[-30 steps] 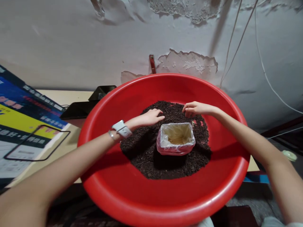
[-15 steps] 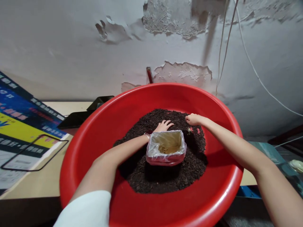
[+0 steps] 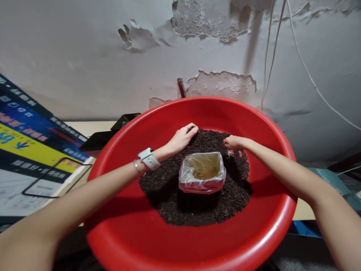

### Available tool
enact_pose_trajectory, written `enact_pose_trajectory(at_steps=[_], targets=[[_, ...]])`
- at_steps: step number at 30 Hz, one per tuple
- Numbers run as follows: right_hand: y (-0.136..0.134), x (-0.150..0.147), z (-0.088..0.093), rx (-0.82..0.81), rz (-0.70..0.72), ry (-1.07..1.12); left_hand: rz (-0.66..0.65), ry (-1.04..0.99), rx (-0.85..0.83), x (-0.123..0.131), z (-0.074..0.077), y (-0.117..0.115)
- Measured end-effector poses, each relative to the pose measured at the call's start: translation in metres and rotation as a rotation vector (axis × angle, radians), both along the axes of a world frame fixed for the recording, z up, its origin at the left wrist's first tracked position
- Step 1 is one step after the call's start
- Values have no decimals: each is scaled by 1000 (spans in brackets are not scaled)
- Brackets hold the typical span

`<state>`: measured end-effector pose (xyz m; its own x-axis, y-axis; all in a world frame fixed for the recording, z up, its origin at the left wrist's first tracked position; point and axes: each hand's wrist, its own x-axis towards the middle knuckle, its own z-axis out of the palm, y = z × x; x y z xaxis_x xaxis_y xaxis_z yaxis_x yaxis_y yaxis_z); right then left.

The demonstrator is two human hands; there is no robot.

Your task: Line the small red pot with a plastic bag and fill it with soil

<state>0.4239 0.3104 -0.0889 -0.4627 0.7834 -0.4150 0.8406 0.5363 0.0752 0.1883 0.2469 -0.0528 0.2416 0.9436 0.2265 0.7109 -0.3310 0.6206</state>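
Note:
A big red basin (image 3: 135, 233) holds a heap of dark loose tea leaves (image 3: 197, 205). In the middle of the heap stands a small box lined with a clear plastic bag (image 3: 202, 171), a little brown material at its bottom. My left hand (image 3: 182, 137), a white watch on its wrist, rests on the far left edge of the heap with its fingers curled over some leaves. My right hand (image 3: 232, 142) lies on the heap just behind the box's right corner, fingers bent and touching the leaves. Whether either hand grips anything is hidden.
A blue and yellow printed board (image 3: 31, 146) leans at the left on a pale table (image 3: 84, 128). A black object (image 3: 113, 131) lies behind the basin's left rim. The peeling grey wall (image 3: 84, 56) stands close behind, with white cables (image 3: 307, 71) hanging at the right.
My left hand has moved from just behind the box out to the far left edge of the heap. My right hand has stayed almost in place.

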Motion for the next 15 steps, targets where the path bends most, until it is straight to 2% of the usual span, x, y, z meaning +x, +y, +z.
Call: enact_pose_trajectory(at_steps=[1, 3, 6, 9, 15], targets=[[-1, -2, -2, -5, 1, -4, -83, -37, 11, 4, 7, -16], [-2, -4, -7, -20, -9, -16, -202, -26, -4, 14, 13, -45], [-7, -6, -18, -61, -62, -47, -404, 115, 31, 23, 4, -73], [-17, -6, -33, -99, -140, -70, -521, 272, 117, 24, -8, -79], [-53, -8, -77, -6, -286, -2, -538, 249, 144, 20, -15, -74]])
